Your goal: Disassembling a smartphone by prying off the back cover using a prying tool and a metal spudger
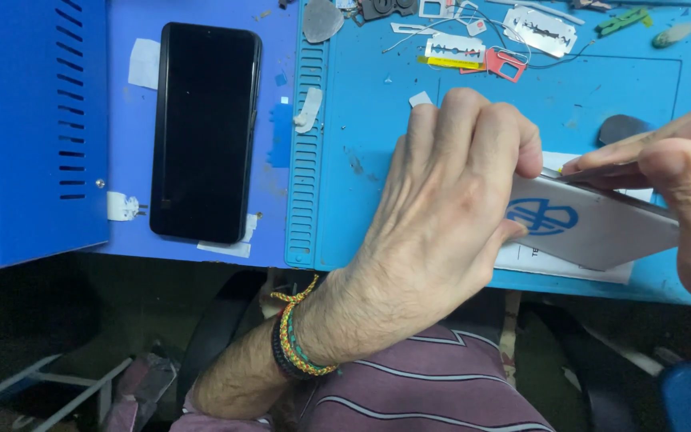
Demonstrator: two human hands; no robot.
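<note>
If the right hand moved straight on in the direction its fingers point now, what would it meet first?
The right hand points leftward along the top edge of the white device. It would probably first meet the fingertips of the left hand, which grips that device; they look almost touching, though depth is unclear.

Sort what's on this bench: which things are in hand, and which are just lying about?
In hand:
left hand gripping the white phone back
right hand with a thin metal tool at its edge

Lying about:
black phone
razor blades
grey pick
blue box
</note>
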